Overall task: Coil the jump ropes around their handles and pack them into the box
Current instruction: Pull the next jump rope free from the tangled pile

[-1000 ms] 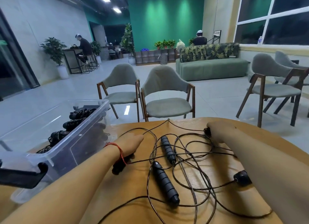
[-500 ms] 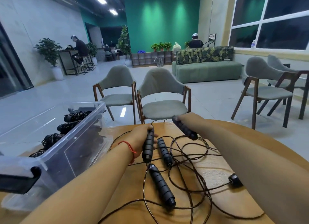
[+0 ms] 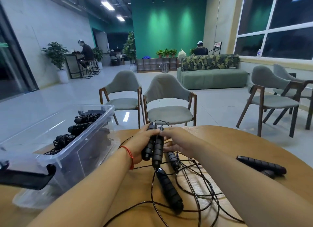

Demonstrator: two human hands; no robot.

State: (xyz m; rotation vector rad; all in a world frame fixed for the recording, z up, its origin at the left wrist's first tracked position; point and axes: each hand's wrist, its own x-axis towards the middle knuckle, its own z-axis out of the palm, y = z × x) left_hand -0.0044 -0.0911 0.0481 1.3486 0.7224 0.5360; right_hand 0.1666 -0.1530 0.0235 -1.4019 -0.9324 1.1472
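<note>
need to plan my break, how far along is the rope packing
Done: coiled ropes sit in the box. In hand: left hand and right hand hold a pair of handles together, nothing wound yet. Left: winding that one, plus the tangled cord and spare handles on the table.

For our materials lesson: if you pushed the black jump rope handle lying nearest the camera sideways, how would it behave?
The handle is a cylinder lying flat, so it would probably roll. Its ribbed grip looks grippy, not slippery. The thin cord looped beside it would likely drag and stop it soon.
</note>
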